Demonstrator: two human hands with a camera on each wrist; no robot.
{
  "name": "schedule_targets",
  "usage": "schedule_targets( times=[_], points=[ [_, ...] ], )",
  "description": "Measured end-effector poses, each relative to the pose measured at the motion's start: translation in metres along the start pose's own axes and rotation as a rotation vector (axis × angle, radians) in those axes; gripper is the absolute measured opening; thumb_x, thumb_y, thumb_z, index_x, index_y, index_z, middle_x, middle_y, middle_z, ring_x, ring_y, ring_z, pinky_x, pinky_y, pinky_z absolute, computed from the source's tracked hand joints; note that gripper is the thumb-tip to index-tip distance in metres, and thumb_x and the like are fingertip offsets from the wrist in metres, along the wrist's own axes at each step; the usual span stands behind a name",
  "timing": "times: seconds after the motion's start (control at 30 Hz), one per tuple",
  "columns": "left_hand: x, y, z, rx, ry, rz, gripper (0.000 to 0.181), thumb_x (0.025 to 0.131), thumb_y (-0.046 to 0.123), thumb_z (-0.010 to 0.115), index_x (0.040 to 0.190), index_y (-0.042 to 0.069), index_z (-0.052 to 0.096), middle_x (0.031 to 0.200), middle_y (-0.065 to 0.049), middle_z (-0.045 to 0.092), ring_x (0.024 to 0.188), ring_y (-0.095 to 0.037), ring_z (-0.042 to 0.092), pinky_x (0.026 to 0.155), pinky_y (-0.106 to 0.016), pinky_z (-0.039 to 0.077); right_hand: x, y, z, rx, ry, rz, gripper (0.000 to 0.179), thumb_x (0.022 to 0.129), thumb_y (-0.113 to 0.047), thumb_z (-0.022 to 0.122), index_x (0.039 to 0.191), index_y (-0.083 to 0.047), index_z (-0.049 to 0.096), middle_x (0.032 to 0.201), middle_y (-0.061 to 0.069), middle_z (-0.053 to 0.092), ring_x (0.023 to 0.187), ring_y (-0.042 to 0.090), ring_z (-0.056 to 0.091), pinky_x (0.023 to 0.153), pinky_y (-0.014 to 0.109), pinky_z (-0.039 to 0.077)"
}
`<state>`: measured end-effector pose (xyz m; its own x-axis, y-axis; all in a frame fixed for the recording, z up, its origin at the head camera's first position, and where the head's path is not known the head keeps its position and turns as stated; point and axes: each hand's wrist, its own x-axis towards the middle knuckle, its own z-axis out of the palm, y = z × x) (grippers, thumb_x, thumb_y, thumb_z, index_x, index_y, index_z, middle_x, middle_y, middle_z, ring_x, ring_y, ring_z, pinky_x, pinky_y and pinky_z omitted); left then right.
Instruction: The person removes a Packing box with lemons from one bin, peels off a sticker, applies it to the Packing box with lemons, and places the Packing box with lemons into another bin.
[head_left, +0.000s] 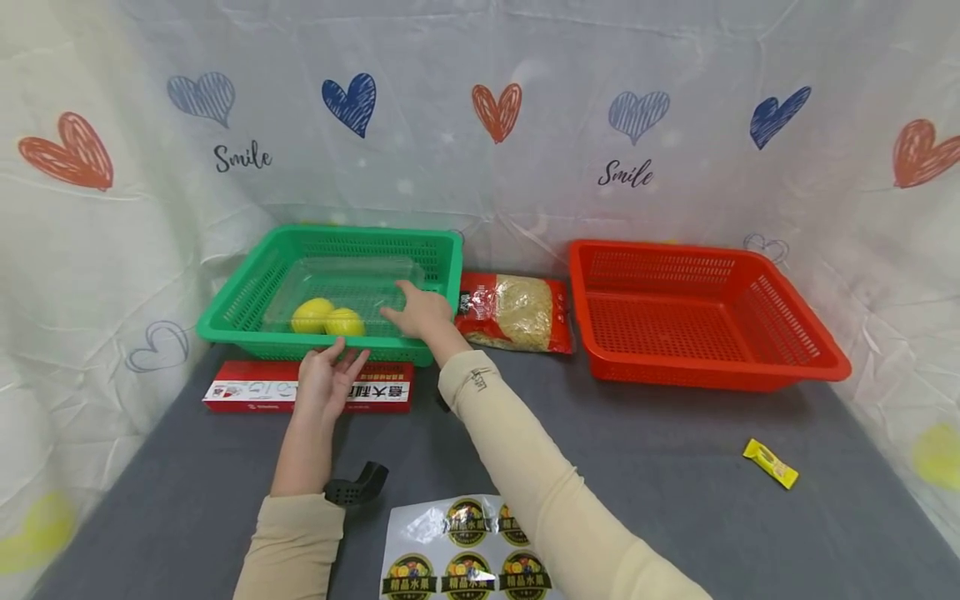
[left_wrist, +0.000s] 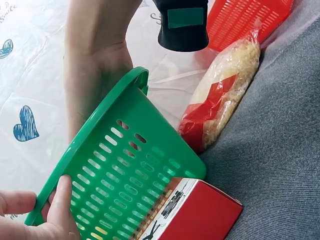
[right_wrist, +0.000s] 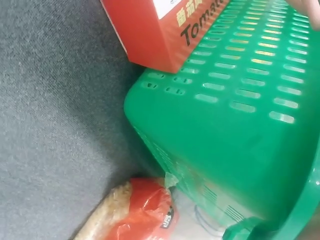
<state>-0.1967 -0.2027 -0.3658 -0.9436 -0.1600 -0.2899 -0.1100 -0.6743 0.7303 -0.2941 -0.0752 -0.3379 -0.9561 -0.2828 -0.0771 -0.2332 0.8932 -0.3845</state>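
Since head view showed the clear tray (head_left: 352, 292) inside the green basket (head_left: 444, 283), yellow items (head_left: 328, 317) near its front edge, we judged level handling best. Our right hand (head_left: 423, 315) had fingers spread by the tray's right edge, contact unclear. Left wrist: our left hand (left_wrist: 56, 222), fingers loose, straddled the basket's front rim. Right wrist: couldn't make out right fingers.

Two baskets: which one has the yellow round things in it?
The green basket, left of the bag: two yellow round things show inside. The red basket, right of that bag, shows none.
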Motion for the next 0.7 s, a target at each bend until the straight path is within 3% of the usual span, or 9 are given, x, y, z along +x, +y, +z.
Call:
schedule_targets(
  times=[0.13, 0.23, 0.33, 0.47, 0.57, 0.63, 0.7],
  points=[
    [-0.0004, -0.0017, -0.0002, 0.011, 0.002, 0.006, 0.071, 0.098, 0.012, 0.034, 0.142, 0.022, -0.021, 0.143, -0.005, 0.002, 0.126, -0.017, 0.026, 0.096, -0.026, 0.039, -0.0017, 0.004, 0.0011, 0.066, 0.032, -0.04, 0.058, 0.092, -0.051, 0.044, 0.143, -0.031, 0.027, 0.095, 0.006, 0.062, 0.047, 0.014, 0.039, 0.044, 0.027, 0.034],
    [0.0001, -0.002, -0.0005, 0.018, 0.012, 0.016, 0.068, 0.098, 0.013, 0.034, 0.143, 0.02, -0.017, 0.138, -0.004, 0.008, 0.118, -0.015, 0.032, 0.096, -0.027, 0.039, -0.0031, 0.0053, 0.001, 0.118, 0.056, -0.062, 0.057, 0.092, -0.05, 0.043, 0.144, -0.031, 0.026, 0.11, 0.01, 0.06, 0.056, 0.017, 0.045, 0.046, 0.028, 0.035],
    [0.0004, -0.0013, -0.001, 0.012, 0.025, 0.014, 0.066, 0.098, 0.014, 0.035, 0.144, 0.019, -0.012, 0.132, -0.003, 0.016, 0.114, -0.014, 0.035, 0.096, -0.027, 0.039, -0.0042, 0.0054, 0.0003, 0.175, 0.063, -0.071, 0.056, 0.093, -0.048, 0.043, 0.144, -0.031, 0.026, 0.13, 0.013, 0.048, 0.072, 0.022, 0.052, 0.049, 0.029, 0.037],
    [-0.0003, -0.001, -0.0023, 0.015, 0.034, 0.011, 0.068, 0.098, 0.015, 0.035, 0.144, 0.021, -0.015, 0.135, -0.003, 0.015, 0.118, -0.015, 0.033, 0.095, -0.027, 0.04, -0.0054, 0.0065, -0.001, 0.295, 0.061, -0.08, 0.054, 0.094, -0.042, 0.044, 0.144, -0.03, 0.027, 0.139, 0.016, 0.038, 0.097, 0.03, 0.054, 0.05, 0.03, 0.037],
    [-0.0009, -0.0013, -0.0022, 0.014, 0.03, 0.011, 0.068, 0.098, 0.014, 0.035, 0.143, 0.021, -0.015, 0.139, -0.004, 0.009, 0.122, -0.017, 0.03, 0.095, -0.026, 0.041, -0.0063, 0.0082, -0.0024, 0.359, 0.072, -0.077, 0.052, 0.094, -0.038, 0.045, 0.143, -0.03, 0.028, 0.142, 0.016, 0.035, 0.112, 0.034, 0.047, 0.05, 0.03, 0.036],
    [-0.0007, -0.0016, -0.0017, 0.01, 0.027, 0.011, 0.067, 0.098, 0.014, 0.035, 0.144, 0.02, -0.013, 0.14, -0.005, 0.008, 0.125, -0.018, 0.028, 0.095, -0.027, 0.04, -0.0072, 0.0091, -0.0035, 0.382, 0.083, -0.073, 0.052, 0.094, -0.038, 0.045, 0.143, -0.03, 0.029, 0.142, 0.016, 0.033, 0.104, 0.031, 0.05, 0.048, 0.03, 0.034],
    [-0.0007, -0.0018, -0.0009, 0.008, 0.025, 0.013, 0.064, 0.098, 0.013, 0.035, 0.143, 0.018, -0.009, 0.14, -0.005, 0.008, 0.128, -0.019, 0.026, 0.095, -0.027, 0.04, -0.0079, 0.0097, -0.0041, 0.398, 0.094, -0.073, 0.052, 0.094, -0.037, 0.046, 0.143, -0.029, 0.03, 0.141, 0.016, 0.036, 0.079, 0.026, 0.053, 0.046, 0.029, 0.033]
  ],
)
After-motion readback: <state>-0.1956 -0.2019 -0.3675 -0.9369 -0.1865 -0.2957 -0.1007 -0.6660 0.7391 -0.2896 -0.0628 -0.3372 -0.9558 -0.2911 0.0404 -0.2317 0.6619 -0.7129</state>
